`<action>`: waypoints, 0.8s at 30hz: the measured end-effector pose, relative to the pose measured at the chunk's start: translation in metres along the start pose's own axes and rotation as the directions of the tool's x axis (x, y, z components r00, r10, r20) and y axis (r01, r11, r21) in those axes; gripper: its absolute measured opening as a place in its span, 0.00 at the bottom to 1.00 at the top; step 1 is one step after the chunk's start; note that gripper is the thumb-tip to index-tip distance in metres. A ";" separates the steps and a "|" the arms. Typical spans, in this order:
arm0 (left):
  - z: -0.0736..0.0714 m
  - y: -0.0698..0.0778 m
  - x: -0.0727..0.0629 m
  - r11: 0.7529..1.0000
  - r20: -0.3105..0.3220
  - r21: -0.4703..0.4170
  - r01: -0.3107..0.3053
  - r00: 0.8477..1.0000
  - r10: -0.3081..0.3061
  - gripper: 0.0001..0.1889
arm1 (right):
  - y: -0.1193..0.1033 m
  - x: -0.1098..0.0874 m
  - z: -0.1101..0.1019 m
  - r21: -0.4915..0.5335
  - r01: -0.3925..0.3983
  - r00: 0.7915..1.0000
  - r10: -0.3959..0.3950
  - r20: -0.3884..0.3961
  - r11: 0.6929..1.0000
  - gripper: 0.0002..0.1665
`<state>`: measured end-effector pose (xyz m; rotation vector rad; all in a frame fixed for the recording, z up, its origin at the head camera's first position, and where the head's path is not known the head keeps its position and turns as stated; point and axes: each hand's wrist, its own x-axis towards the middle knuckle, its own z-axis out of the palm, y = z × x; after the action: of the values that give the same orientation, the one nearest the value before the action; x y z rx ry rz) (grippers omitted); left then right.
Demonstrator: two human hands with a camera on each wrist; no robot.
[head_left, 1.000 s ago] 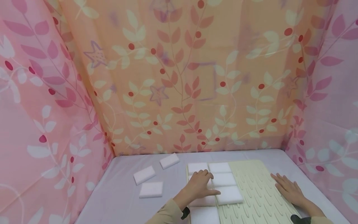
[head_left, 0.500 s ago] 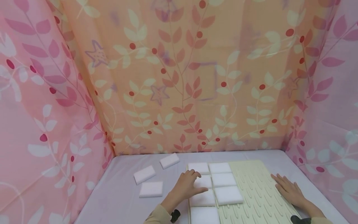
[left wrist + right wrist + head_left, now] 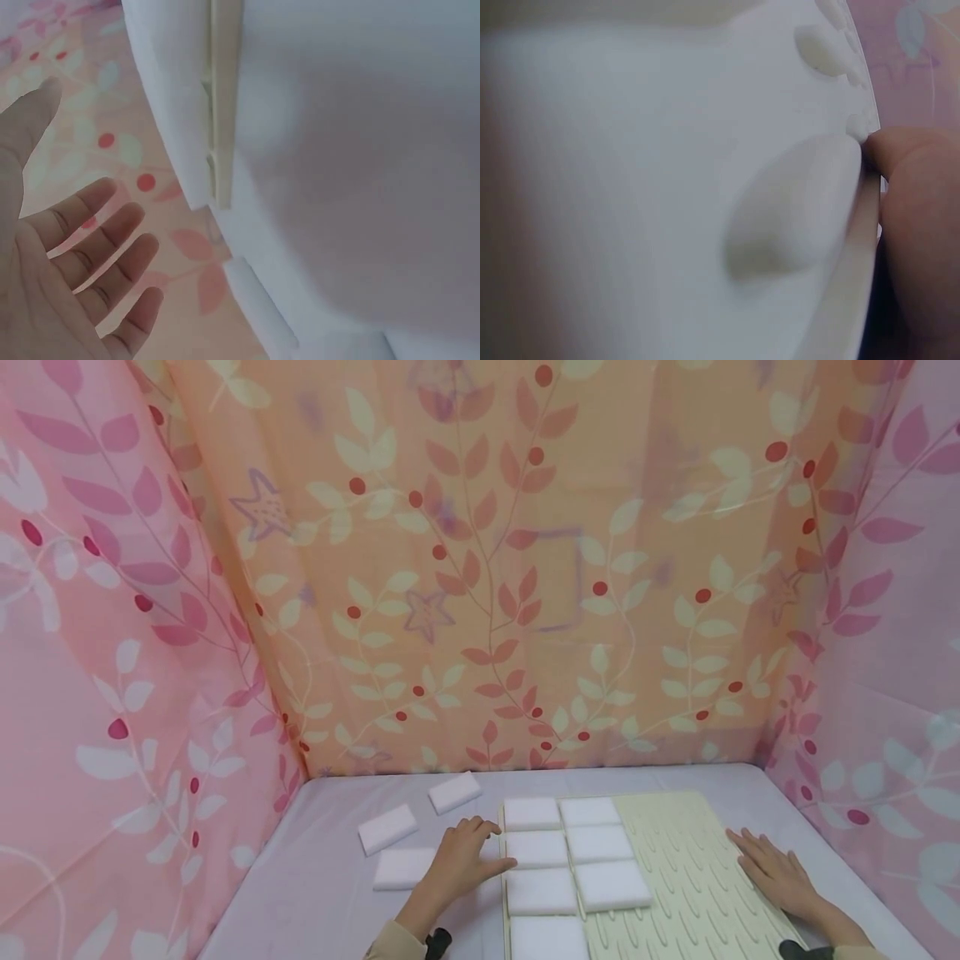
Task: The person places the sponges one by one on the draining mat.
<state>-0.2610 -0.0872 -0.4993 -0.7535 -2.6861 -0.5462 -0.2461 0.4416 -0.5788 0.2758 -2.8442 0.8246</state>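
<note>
White sponge blocks lie in two columns on the left part of a pale cream ridged mat. My left hand hovers just off the mat's left edge, holding nothing; its fingers and thumb are spread apart in the left wrist view. Behind that hand a loose sponge block is partly covered. At the mat's right edge rests my right hand, fingers extended and together. The right wrist view shows part of this hand against the mat's rim, beside a raised ridge.
Two more loose sponge blocks lie left of the mat on the pale cloth-covered table. Patterned curtains hang behind the table and on both sides. Dark straps sit at both wrists.
My left hand has moved left, from above the sponge blocks on the mat to beside its left edge, uncovering the left column. The right hand stays in place.
</note>
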 end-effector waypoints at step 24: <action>-0.021 -0.067 -0.037 0.999 0.069 0.014 0.044 0.997 -0.045 0.32 | -0.003 -0.001 -0.001 0.011 0.011 1.000 -0.011 -0.014 1.000 0.28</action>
<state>-0.2638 -0.1650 -0.5128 -0.7240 -2.7737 -0.5232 -0.2446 0.4396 -0.5769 0.2855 -2.8237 0.8374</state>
